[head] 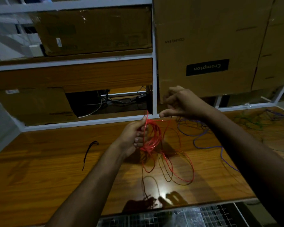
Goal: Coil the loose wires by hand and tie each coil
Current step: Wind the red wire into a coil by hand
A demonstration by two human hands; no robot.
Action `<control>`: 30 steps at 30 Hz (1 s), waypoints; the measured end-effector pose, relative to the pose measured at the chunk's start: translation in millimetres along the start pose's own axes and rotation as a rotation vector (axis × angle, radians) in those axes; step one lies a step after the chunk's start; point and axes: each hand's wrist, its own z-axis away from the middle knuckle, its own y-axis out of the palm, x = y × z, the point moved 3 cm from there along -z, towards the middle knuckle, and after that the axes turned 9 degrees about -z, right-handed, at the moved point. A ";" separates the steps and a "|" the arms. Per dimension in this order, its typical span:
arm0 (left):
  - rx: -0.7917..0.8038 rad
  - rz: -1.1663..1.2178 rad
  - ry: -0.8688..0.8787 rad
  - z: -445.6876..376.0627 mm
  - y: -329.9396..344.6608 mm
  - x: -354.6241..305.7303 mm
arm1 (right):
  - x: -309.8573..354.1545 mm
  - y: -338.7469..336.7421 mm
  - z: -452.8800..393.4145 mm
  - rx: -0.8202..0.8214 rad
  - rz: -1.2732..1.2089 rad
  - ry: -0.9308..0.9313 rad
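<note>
A red wire (156, 138) forms several loops above the wooden table (56, 161). My left hand (134, 135) grips the gathered loops at their left side. Loose red turns hang down and spread over the table to about (184, 167). My right hand (182, 102) is raised higher and to the right, fingers curled, pinching a strand of the red wire that runs from the coil's top.
A purple wire (202, 140) lies tangled on the table to the right, with green wire (252, 122) beyond it. A short black tie (88, 151) lies left of my left hand. Cardboard boxes (206, 46) and white shelving (154, 63) stand behind the table.
</note>
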 end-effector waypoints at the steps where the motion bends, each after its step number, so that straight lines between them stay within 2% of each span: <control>1: 0.011 0.034 0.012 -0.5 -2.7 -2.6 | -7.3 4.2 4.6 -0.003 -0.029 0.057; 5: 0.021 0.031 0.085 -0.3 -6.5 -11.0 | -28.6 20.6 23.6 -0.089 -0.051 0.276; 7: 0.012 0.011 0.125 -1.2 -3.7 -13.5 | -24.0 28.8 29.4 -0.146 -0.234 0.347; 10: -0.006 0.003 0.149 -5.5 0.5 -13.0 | -13.7 39.4 34.4 -0.376 -0.481 0.332; 12: -0.011 -0.013 0.151 -6.4 2.2 -12.9 | -9.7 42.1 36.4 -0.482 -0.392 0.331; 14: -0.017 -0.042 0.159 -5.4 2.7 -14.7 | -16.4 42.2 34.7 -0.416 0.019 0.357; 16: -0.032 -0.042 0.173 -4.8 0.4 -17.8 | -26.9 48.6 32.4 -0.123 0.281 0.402; 17: -0.047 -0.031 0.182 -5.4 -2.2 -19.3 | -31.4 53.6 32.9 0.062 0.287 0.414; 19: -0.084 0.012 0.194 -6.5 -7.8 -21.1 | -35.9 62.6 37.8 0.348 0.121 0.375; 21: -0.123 0.057 0.191 -8.1 -13.0 -20.3 | -28.4 68.0 43.5 0.419 -0.220 0.246; 25: -0.201 -0.016 0.180 -10.5 -18.6 -15.3 | -0.6 65.7 48.6 0.308 -1.116 0.080; 28: -0.245 -0.083 0.196 -7.6 -21.4 -15.2 | 2.0 60.1 44.6 0.160 -1.433 0.050; 30: -0.249 -0.105 0.212 -4.7 -26.1 -16.7 | -7.7 57.3 43.6 0.088 -1.594 0.120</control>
